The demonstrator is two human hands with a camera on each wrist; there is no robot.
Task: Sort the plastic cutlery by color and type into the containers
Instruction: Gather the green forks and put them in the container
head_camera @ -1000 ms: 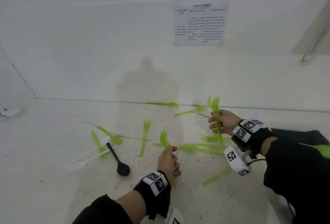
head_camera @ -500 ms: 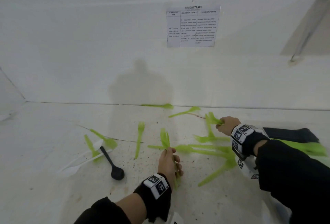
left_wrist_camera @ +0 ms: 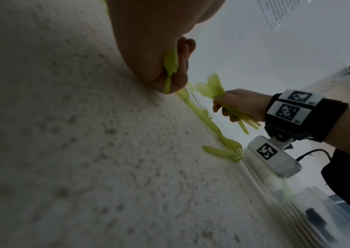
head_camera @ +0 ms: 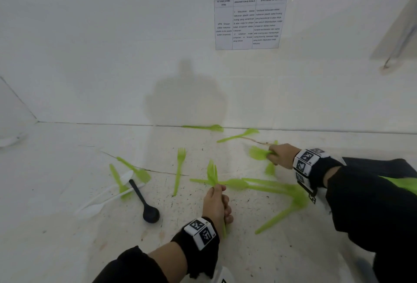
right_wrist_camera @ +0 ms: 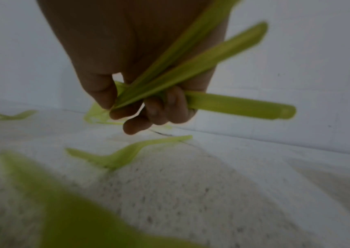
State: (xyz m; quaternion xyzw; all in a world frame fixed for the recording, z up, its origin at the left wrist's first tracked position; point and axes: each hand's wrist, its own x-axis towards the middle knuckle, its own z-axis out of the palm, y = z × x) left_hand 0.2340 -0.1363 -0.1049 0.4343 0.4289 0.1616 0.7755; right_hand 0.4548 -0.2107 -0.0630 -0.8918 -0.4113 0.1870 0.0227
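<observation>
Wristbands with black-and-white square markers sit nearest, one on each dark-sleeved arm. Just past the near one, the left hand (head_camera: pixel 215 201) rests its heel on the speckled off-white bench (head_camera: pixel 67 249), fingers (left_wrist_camera: pixel 183 55) curled round thin green plastic forks (head_camera: pixel 212 173) whose tines stand up. Gathering like pieces into one fist looks like sorting by type before any drop.

To the left lies a glossy black plastic spoon (head_camera: pixel 145 203), its round bowl nearest, touching two white plastic spoons (head_camera: pixel 106 194) that cross under slim green pieces (head_camera: pixel 133 171). A lone green fork (head_camera: pixel 179 171) lies flat between these and the left hand. To the right, a loose tangle of green cutlery (head_camera: pixel 270 190) fans across the bench, blurred.

Farther right, the right hand (head_camera: pixel 282 155) grips a bundle of flat, ribbed green handles (right_wrist_camera: pixel 201 80), fingers (right_wrist_camera: pixel 154 110) wrapped tight, heads pointing left. A ribbed translucent container (left_wrist_camera: pixel 309 209) shows only in the left wrist view, at the bench's right edge.

Two more green forks (head_camera: pixel 239 135) lie by the far wall, beneath a printed paper sheet (head_camera: pixel 249 19).
</observation>
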